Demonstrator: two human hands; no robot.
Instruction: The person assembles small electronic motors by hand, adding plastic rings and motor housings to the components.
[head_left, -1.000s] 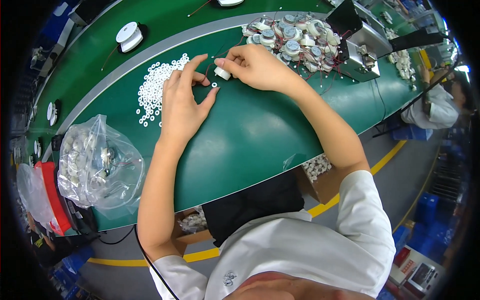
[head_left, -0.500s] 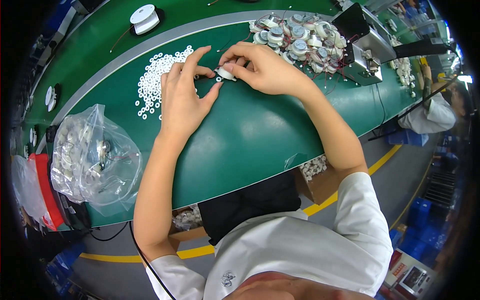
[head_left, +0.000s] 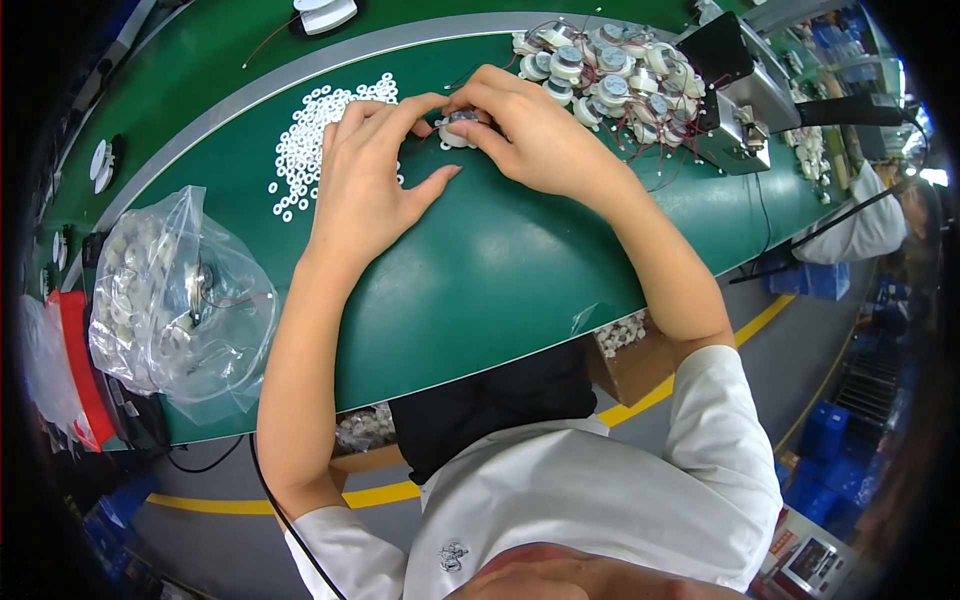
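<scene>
My right hand point(head_left: 520, 125) pinches a small round white part point(head_left: 457, 135) with a grey top, low over the green bench. My left hand point(head_left: 375, 165) reaches in from the other side. Its index fingertip is at the part's upper edge, while its thumb stands well away. Whether the left fingertips touch the part, I cannot tell. Beyond my left hand lies a spread of small white rings point(head_left: 300, 150). Past my right hand is a heap of similar white, grey-topped parts point(head_left: 612, 88) with thin dark red wires.
A clear plastic bag point(head_left: 185, 300) full of pale parts sits at the left. A metal device with a black lever point(head_left: 745, 125) stands at the right. Under the bench edge is a cardboard box point(head_left: 635, 365). A large white-and-black part point(head_left: 325, 15) lies beyond a grey curved strip.
My left thumb has moved away from the part, and the left index finger has come over to its upper edge. The part now shows its grey top. The whole view has shifted slightly.
</scene>
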